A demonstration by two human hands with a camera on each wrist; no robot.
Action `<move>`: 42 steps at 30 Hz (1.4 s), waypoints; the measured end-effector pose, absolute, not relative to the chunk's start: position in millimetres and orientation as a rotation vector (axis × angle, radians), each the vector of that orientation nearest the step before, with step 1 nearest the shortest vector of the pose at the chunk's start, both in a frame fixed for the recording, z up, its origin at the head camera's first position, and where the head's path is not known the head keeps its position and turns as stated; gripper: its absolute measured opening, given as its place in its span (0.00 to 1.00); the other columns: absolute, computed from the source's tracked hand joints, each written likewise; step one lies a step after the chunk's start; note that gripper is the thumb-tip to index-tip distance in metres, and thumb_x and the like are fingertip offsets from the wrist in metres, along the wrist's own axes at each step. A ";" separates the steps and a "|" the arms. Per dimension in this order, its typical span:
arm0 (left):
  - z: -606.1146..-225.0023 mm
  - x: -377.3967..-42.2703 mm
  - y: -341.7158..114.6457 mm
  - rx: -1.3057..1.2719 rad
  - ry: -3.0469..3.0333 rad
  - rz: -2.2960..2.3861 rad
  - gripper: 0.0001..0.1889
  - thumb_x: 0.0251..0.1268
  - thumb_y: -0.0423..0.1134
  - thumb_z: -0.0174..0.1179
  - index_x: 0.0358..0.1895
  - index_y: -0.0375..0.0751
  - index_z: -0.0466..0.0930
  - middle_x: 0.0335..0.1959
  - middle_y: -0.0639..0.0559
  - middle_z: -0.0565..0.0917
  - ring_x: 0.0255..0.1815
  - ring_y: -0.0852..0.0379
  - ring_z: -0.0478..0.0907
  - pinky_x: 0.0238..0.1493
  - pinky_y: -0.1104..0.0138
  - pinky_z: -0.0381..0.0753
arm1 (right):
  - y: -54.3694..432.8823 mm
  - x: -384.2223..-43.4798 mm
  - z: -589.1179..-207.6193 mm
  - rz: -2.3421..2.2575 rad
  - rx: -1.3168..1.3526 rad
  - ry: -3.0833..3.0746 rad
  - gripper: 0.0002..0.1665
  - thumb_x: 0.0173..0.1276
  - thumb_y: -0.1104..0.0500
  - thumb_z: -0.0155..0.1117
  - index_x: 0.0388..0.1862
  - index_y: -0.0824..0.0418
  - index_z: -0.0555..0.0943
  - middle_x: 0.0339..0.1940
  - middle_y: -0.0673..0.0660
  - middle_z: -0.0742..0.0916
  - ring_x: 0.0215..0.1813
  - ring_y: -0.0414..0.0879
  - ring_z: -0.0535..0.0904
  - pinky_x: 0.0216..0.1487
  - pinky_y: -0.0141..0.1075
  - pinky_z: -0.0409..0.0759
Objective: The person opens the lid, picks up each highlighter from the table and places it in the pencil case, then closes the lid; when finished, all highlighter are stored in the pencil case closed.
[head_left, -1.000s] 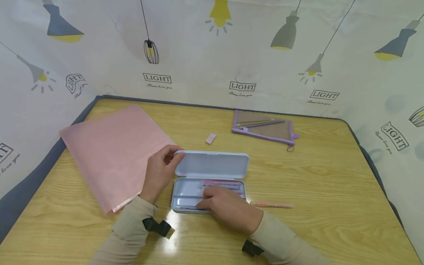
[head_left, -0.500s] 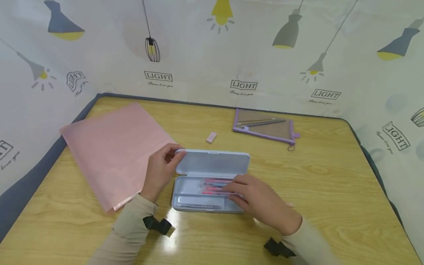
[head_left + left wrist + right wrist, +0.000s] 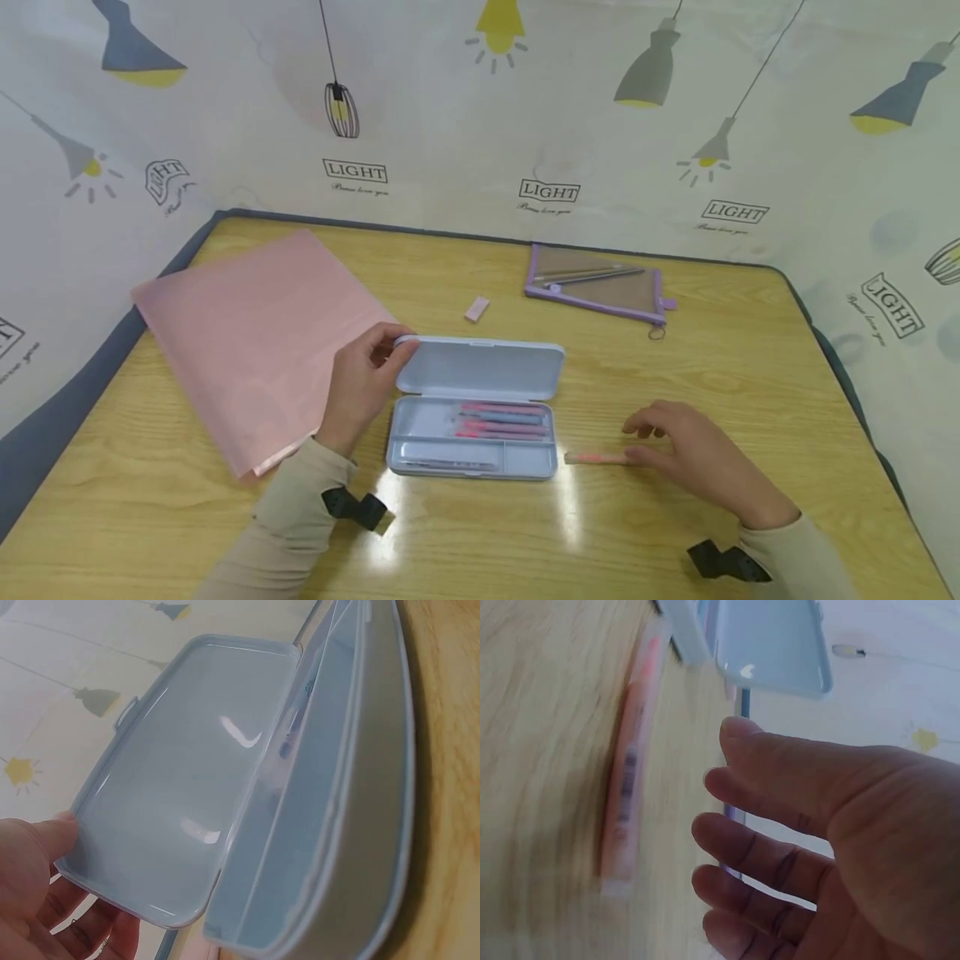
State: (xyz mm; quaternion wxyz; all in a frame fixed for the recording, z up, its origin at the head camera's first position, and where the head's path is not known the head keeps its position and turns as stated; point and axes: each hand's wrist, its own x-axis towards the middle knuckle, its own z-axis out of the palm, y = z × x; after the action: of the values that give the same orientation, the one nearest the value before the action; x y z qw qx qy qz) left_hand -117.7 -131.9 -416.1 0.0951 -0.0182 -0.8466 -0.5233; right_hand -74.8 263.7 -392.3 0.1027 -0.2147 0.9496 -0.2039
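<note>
A light blue pencil case (image 3: pixel 420 419) lies with its lid (image 3: pixel 480 370) raised. My left hand (image 3: pixel 360 387) pinches the lid's left corner between thumb and fingers, which the left wrist view shows closely. Inside the back compartment lie several pink and blue pens (image 3: pixel 504 422); a slim clear pen (image 3: pixel 448 465) is in the front one. To the right of the case, a pale orange highlighter-like pen (image 3: pixel 626 780) lies on the table. My right hand (image 3: pixel 693 458) hovers at its right end, fingers loosely bent and apart from it in the right wrist view.
A pink folder (image 3: pixel 262 342) covers the table's left side. Behind the case lies a small pink eraser (image 3: pixel 477 309). A mesh pouch with purple edging (image 3: pixel 600 308), holding pencils, sits at the back right. Fabric walls (image 3: pixel 450 125) enclose the table (image 3: pixel 750 358).
My right hand has left the pens in the case and moved right to the orange pen on the table. My left hand keeps its hold on the lid.
</note>
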 end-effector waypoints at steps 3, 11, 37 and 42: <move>-416.2 -117.5 -132.2 -0.052 -2.517 -1.542 0.11 0.69 0.47 0.62 0.45 0.45 0.84 0.37 0.49 0.86 0.38 0.57 0.81 0.40 0.68 0.78 | 271.0 -75.9 -400.5 -0.579 -0.661 2.853 0.10 0.60 0.51 0.74 0.38 0.51 0.85 0.36 0.44 0.84 0.40 0.42 0.78 0.43 0.42 0.78; -417.5 -117.9 -132.5 -0.048 -2.523 -1.533 0.11 0.69 0.47 0.62 0.45 0.46 0.84 0.37 0.50 0.86 0.38 0.57 0.80 0.40 0.68 0.78 | 276.3 -75.1 -411.1 -0.547 -0.571 2.867 0.11 0.59 0.49 0.75 0.35 0.50 0.83 0.39 0.50 0.82 0.45 0.49 0.75 0.52 0.54 0.72; -417.3 -117.4 -133.1 -0.065 -2.504 -1.554 0.11 0.68 0.47 0.63 0.45 0.45 0.84 0.38 0.49 0.86 0.38 0.56 0.81 0.40 0.67 0.79 | 274.0 -69.3 -410.5 -0.571 -0.737 2.930 0.06 0.59 0.57 0.74 0.30 0.44 0.85 0.32 0.40 0.78 0.37 0.37 0.72 0.39 0.35 0.72; -417.6 -117.2 -133.4 -0.080 -2.509 -1.530 0.12 0.69 0.49 0.62 0.45 0.47 0.84 0.37 0.51 0.86 0.38 0.58 0.81 0.40 0.66 0.79 | 260.6 -66.5 -392.7 -0.594 -0.689 2.907 0.07 0.63 0.58 0.71 0.33 0.45 0.83 0.33 0.38 0.81 0.35 0.30 0.76 0.34 0.30 0.76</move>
State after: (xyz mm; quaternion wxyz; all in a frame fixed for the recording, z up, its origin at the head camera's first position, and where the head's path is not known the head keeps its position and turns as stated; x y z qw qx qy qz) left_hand -117.2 -133.4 -417.6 0.1007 -0.0270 -0.8491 -0.5178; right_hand -66.5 260.6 -392.7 0.0475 -0.2261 0.9533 -0.1946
